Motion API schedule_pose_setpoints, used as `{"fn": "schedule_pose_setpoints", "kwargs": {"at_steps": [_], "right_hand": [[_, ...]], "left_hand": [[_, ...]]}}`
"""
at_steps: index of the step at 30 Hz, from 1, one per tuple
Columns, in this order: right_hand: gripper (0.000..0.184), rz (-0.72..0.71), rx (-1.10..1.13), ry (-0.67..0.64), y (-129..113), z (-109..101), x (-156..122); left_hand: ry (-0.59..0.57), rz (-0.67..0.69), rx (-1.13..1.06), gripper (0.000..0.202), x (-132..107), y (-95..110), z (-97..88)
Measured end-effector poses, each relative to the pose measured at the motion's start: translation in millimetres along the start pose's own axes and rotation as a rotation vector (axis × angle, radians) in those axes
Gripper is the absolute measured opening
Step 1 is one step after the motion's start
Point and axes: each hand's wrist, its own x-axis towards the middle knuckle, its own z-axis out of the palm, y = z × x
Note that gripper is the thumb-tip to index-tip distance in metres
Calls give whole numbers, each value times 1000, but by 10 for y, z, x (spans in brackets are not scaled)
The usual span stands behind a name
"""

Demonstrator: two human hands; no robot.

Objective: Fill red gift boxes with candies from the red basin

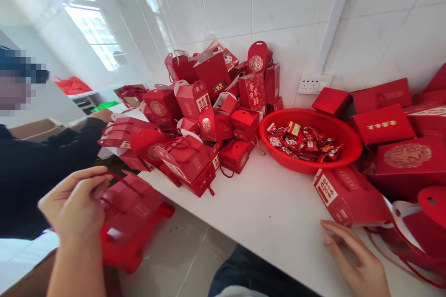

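Note:
My left hand [78, 202] is closed around the dark red cord of a red gift box [139, 202], off the table's front edge at the left. Below that box shows a red plastic stool [130, 260]; I cannot tell whether they touch. On the right, my right hand [360, 260] hovers low over the white table [268, 222] with its fingers apart and nothing between them. Its fingertips are close to a red gift box with a white character label [348, 197], which lies on its side.
Red gift boxes [184, 153] are heaped against the tiled wall. A red basin [311, 167] holds wrapped candies [306, 141]. More red boxes [404, 158] crowd the right side. A person in a dark sleeve [52, 162] stands at the left. A socket plate [313, 83] is on the wall.

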Motion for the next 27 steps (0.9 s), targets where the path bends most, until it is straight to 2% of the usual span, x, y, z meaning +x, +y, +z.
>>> {"fn": "schedule_pose_setpoints", "kwargs": {"at_steps": [3, 13, 17, 20, 24, 26, 27], "right_hand": [[29, 7, -8, -10, -19, -18, 11], [23, -14, 25, 14, -54, 14, 24], [23, -7, 38, 7, -72, 20, 27], [23, -10, 38, 7, -76, 21, 27], [23, -1, 48, 0, -99, 18, 34], [25, 15, 54, -5, -113, 15, 36], [26, 23, 57, -6, -118, 13, 35]], "left_hand": [[72, 14, -64, 11, -4, -170, 120], [99, -25, -103, 8, 138, -544, 356], [94, -40, -135, 5, 230, -595, 431], [58, -127, -132, 5, 251, -568, 441], [-66, -217, -69, 7, 230, -568, 377], [-82, -223, -42, 12, 224, -600, 322], [-91, -179, -11, 13, 224, -619, 295]]}}
